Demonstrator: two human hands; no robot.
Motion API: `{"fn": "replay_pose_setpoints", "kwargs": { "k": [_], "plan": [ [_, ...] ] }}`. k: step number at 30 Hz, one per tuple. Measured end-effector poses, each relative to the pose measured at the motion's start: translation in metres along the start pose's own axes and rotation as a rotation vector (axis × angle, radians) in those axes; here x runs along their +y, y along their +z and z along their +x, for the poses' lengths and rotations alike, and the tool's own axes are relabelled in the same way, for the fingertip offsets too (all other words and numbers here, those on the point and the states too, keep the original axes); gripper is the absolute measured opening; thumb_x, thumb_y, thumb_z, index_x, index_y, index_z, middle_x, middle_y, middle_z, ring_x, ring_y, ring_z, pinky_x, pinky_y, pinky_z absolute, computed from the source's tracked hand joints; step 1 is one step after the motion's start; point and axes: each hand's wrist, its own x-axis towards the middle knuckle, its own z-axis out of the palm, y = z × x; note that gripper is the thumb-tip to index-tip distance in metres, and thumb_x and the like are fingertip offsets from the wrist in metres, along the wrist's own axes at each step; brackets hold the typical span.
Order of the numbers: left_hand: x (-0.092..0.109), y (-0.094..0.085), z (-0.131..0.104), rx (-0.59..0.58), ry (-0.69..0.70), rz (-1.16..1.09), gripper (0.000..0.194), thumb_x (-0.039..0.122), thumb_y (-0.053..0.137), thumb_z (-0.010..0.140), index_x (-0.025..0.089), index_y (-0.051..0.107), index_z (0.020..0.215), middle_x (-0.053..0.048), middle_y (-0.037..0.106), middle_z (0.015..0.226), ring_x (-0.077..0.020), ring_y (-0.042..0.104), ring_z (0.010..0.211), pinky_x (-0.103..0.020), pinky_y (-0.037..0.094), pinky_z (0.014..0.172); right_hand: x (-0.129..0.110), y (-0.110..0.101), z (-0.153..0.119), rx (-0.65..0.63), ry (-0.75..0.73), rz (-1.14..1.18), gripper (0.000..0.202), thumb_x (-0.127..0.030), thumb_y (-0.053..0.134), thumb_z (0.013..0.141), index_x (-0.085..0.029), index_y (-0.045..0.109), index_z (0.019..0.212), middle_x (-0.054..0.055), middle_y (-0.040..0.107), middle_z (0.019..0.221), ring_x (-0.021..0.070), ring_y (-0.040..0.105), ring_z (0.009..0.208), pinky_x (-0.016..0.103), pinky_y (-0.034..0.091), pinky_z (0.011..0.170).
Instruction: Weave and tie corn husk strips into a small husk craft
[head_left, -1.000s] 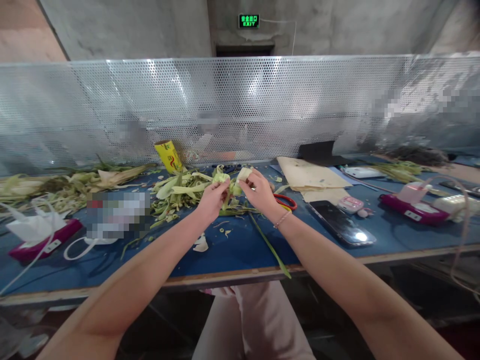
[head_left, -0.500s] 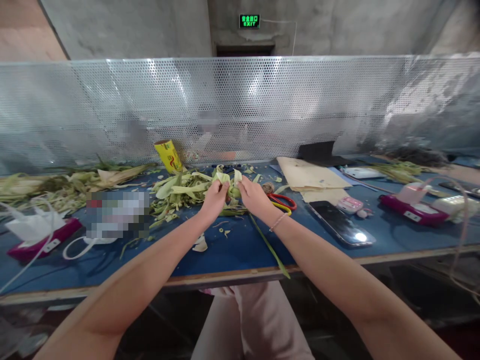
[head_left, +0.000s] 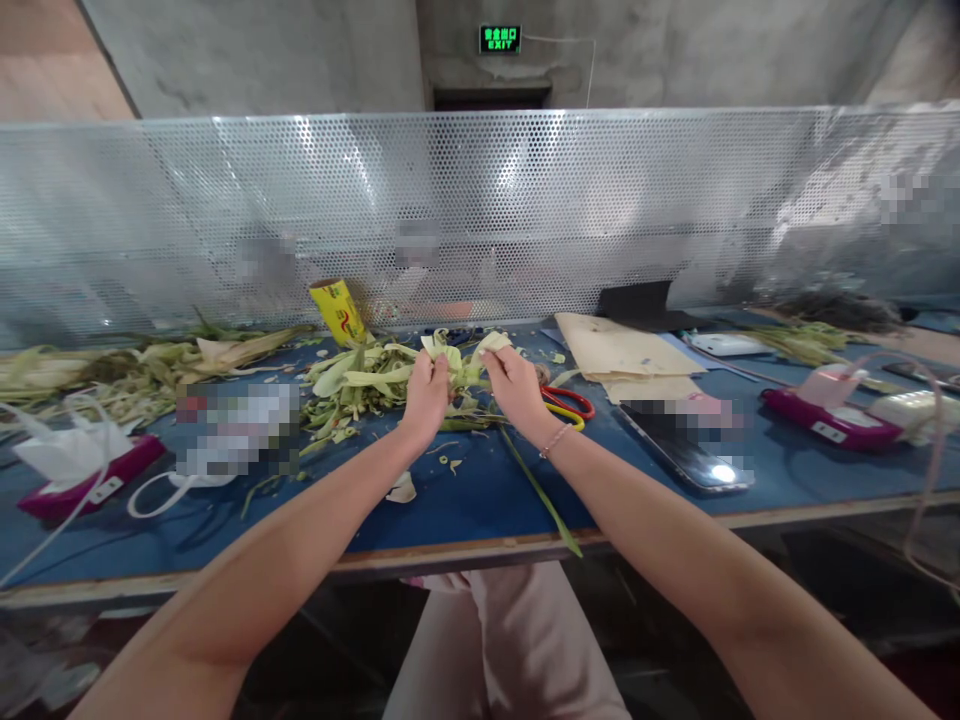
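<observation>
1. We had the pale green leafy bundle [head_left: 472, 368] between our hands, just above the worktop [head_left: 465, 505] and beside the larger leaf pile [head_left: 352, 385].
2. Our left hand [head_left: 426, 398] had its fingers closed on the bundle's left side; our right hand [head_left: 517, 392] pinched a pale leaf on the other side. We could not tell whether both held one continuous piece.
3. We judged that pulling our hands apart unevenly could tear the thin leaves, and that a loose pinch could let them slip into the pile.
4. Beside our right wrist lay a red-and-yellow loop [head_left: 576, 405]; a low sweep could knock it.
5. A long green strip [head_left: 541, 495] overhung the front edge, where a forearm could catch it and drag it off.
6. Farther right lay the phone [head_left: 675, 450], apart from our hands.
</observation>
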Motion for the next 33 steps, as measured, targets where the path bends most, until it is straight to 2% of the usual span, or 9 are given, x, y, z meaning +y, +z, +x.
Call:
{"fn": "replay_pose_setpoints", "kwargs": {
  "k": [7, 13, 15, 17, 20, 21, 24, 28, 33],
  "plan": [
    [0.006, -0.006, -0.001, 0.129, 0.115, 0.154, 0.024, 0.042, 0.044, 0.079, 0.020, 0.038, 0.073, 0.005, 0.034, 0.052, -0.0081, 0.036, 0.046, -0.023, 0.030, 0.049, -0.003, -0.003, 0.005, 0.093, 0.073, -0.010, 0.034, -0.040, 0.043, 0.078, -0.019, 0.037, 0.051, -0.003, 0.035, 0.050, 0.0096, 0.035, 0.051, 0.023, 0.028, 0.052],
    [0.010, -0.005, -0.001, 0.119, 0.213, 0.276, 0.024, 0.042, 0.036, 0.082, 0.020, 0.036, 0.072, 0.006, 0.035, 0.052, -0.0081, 0.035, 0.046, -0.022, 0.030, 0.049, -0.002, -0.007, 0.012, 0.135, 0.163, -0.082, 0.036, -0.040, 0.041, 0.077, -0.018, 0.032, 0.050, -0.004, 0.029, 0.049, 0.0080, 0.031, 0.050, 0.022, 0.026, 0.050],
    [0.011, -0.005, -0.001, 0.103, 0.225, 0.317, 0.025, 0.043, 0.034, 0.083, 0.020, 0.036, 0.072, 0.006, 0.035, 0.051, -0.0081, 0.035, 0.044, -0.022, 0.029, 0.048, 0.002, -0.008, 0.015, 0.087, 0.184, -0.128, 0.034, -0.041, 0.038, 0.079, -0.017, 0.041, 0.055, -0.004, 0.034, 0.051, 0.0084, 0.035, 0.051, 0.022, 0.029, 0.051],
    [0.009, -0.008, 0.002, 0.090, 0.211, 0.330, 0.026, 0.044, 0.034, 0.082, 0.020, 0.036, 0.073, 0.006, 0.035, 0.051, -0.0082, 0.035, 0.043, -0.023, 0.029, 0.047, 0.005, -0.013, 0.016, -0.086, 0.207, -0.209, 0.032, -0.044, 0.037, 0.079, -0.016, 0.052, 0.073, -0.003, 0.043, 0.055, 0.0098, 0.042, 0.053, 0.022, 0.033, 0.054],
    [0.006, -0.018, 0.010, 0.146, 0.194, 0.326, 0.029, 0.048, 0.037, 0.080, 0.020, 0.038, 0.074, 0.005, 0.037, 0.052, -0.0087, 0.037, 0.045, -0.023, 0.029, 0.047, 0.007, -0.040, 0.010, -0.428, 0.245, -0.417, 0.049, -0.052, 0.046, 0.073, -0.017, 0.048, 0.107, 0.004, 0.058, 0.081, 0.0157, 0.053, 0.073, 0.025, 0.039, 0.066],
    [0.004, -0.021, 0.014, 0.167, 0.189, 0.306, 0.030, 0.049, 0.037, 0.080, 0.020, 0.039, 0.074, 0.005, 0.037, 0.052, -0.0087, 0.037, 0.044, -0.023, 0.029, 0.046, 0.006, -0.054, 0.004, -0.465, 0.264, -0.540, 0.054, -0.055, 0.048, 0.071, -0.017, 0.048, 0.109, 0.009, 0.057, 0.093, 0.0198, 0.053, 0.085, 0.028, 0.039, 0.071],
    [0.003, -0.027, 0.022, 0.201, 0.167, 0.248, 0.033, 0.052, 0.038, 0.078, 0.020, 0.040, 0.075, 0.005, 0.037, 0.052, -0.0085, 0.036, 0.043, -0.024, 0.029, 0.045, 0.004, -0.109, -0.022, -0.369, 0.382, -0.919, 0.058, -0.055, 0.044, 0.073, -0.017, 0.043, 0.117, 0.017, 0.050, 0.110, 0.0303, 0.046, 0.104, 0.039, 0.036, 0.082],
    [0.003, -0.024, 0.023, 0.175, 0.157, 0.181, 0.035, 0.055, 0.040, 0.076, 0.020, 0.038, 0.074, 0.006, 0.034, 0.051, -0.0077, 0.035, 0.041, -0.023, 0.029, 0.042, 0.006, -0.167, -0.058, -0.272, 0.723, -1.201, 0.070, -0.053, 0.047, 0.071, -0.010, 0.032, 0.124, 0.024, 0.045, 0.116, 0.0364, 0.045, 0.107, 0.044, 0.036, 0.080],
    [0.003, -0.019, 0.018, 0.150, 0.142, 0.160, 0.038, 0.058, 0.041, 0.074, 0.020, 0.038, 0.073, 0.005, 0.034, 0.051, -0.0071, 0.034, 0.040, -0.022, 0.028, 0.040, 0.012, -0.166, -0.072, -0.198, 0.695, -1.241, 0.057, -0.039, 0.045, 0.073, -0.006, 0.035, 0.119, 0.024, 0.049, 0.109, 0.0338, 0.049, 0.103, 0.040, 0.038, 0.078]
  ]
}}
